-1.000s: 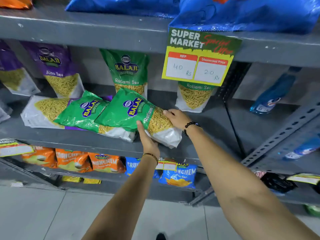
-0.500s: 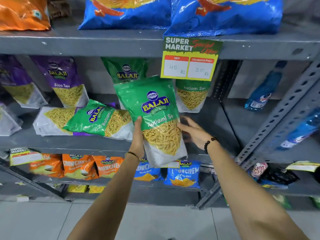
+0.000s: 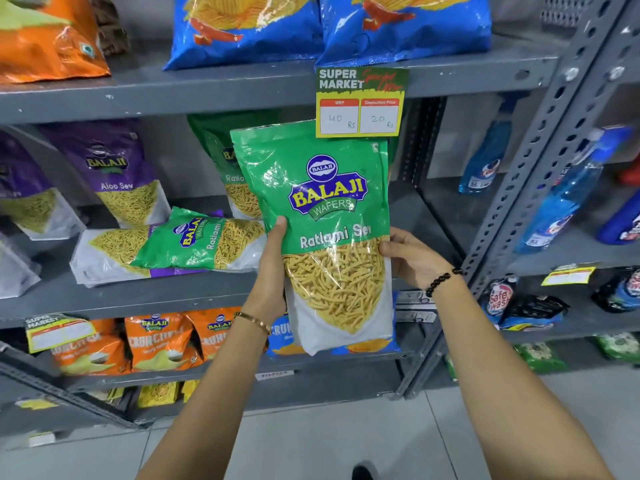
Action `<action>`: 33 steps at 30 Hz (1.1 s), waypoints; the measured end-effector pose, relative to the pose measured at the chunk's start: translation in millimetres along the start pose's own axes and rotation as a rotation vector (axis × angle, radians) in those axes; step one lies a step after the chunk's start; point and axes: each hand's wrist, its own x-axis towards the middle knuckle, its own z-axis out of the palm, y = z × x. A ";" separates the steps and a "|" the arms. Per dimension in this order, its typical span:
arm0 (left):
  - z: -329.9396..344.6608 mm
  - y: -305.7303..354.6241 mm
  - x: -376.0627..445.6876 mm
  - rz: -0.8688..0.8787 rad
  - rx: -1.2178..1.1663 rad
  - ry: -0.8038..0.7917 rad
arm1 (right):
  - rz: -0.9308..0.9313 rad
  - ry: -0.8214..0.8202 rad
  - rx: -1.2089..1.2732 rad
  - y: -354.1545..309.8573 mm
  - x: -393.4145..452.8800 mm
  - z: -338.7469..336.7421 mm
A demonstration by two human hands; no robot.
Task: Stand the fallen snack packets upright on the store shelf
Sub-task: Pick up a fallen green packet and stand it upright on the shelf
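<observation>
Both hands hold one green packet (image 3: 322,216) upright in front of the shelf (image 3: 145,299) — the left hand (image 3: 272,271) grips its left edge and the right hand (image 3: 414,259) grips its right edge. Another green packet (image 3: 204,242) lies flat on the shelf, on top of a purple packet (image 3: 114,252) — both fallen over.
</observation>
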 end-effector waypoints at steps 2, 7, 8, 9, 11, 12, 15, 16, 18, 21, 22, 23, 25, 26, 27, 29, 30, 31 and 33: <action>-0.1 -2.4 4.5 0.001 0.041 -0.031 | 0.005 0.023 -0.007 1.2 -2.6 -2.4; 1.5 -19.9 34.3 -0.024 0.124 -0.078 | 0.075 0.143 -0.070 10.3 -1.2 -27.3; 4.4 -23.8 43.1 -0.035 0.143 -0.093 | 0.087 0.179 -0.077 12.5 0.8 -35.1; 7.8 -26.9 52.8 -0.044 0.163 -0.107 | 0.093 0.221 -0.078 14.1 3.4 -43.2; 16.8 -30.9 75.3 -0.048 0.208 -0.127 | 0.090 0.304 -0.070 15.1 10.8 -59.9; 22.1 -31.9 87.0 -0.051 0.225 -0.135 | 0.085 0.336 -0.064 14.1 15.6 -68.0; 36.7 -33.8 121.7 -0.072 0.242 -0.159 | 0.055 0.408 -0.067 7.8 32.6 -88.5; 40.4 -34.9 132.3 -0.077 0.250 -0.164 | 0.044 0.441 -0.070 6.2 38.7 -93.9; 44.5 -38.8 150.7 -0.085 0.283 -0.177 | 0.022 0.526 -0.065 4.1 50.5 -102.4; 44.6 -46.6 171.5 -0.086 0.308 -0.203 | -0.030 0.637 -0.020 4.6 65.9 -110.6; 44.1 -48.2 176.4 -0.085 0.308 -0.200 | -0.050 0.659 0.007 4.9 69.7 -111.7; 43.6 -48.8 180.0 -0.089 0.309 -0.200 | -0.063 0.678 0.031 4.9 72.6 -112.1; 42.6 -49.4 183.3 -0.100 0.306 -0.219 | -0.073 0.718 0.063 5.5 75.8 -112.1; 42.3 -49.6 183.4 -0.102 0.304 -0.228 | -0.076 0.734 0.077 6.2 76.5 -112.3; 41.9 -49.9 182.5 -0.100 0.304 -0.226 | -0.076 0.745 0.090 6.8 76.3 -112.2; 41.0 -49.4 177.7 -0.083 0.315 -0.194 | -0.074 0.761 0.120 7.7 75.0 -111.0; 40.8 -48.1 173.3 -0.076 0.321 -0.180 | -0.073 0.773 0.136 8.2 73.7 -109.6; 40.5 -46.5 167.5 -0.072 0.326 -0.170 | -0.067 0.793 0.146 9.0 71.9 -107.6; 36.8 -44.0 153.4 -0.071 0.311 -0.129 | -0.056 0.869 0.179 12.2 67.9 -102.1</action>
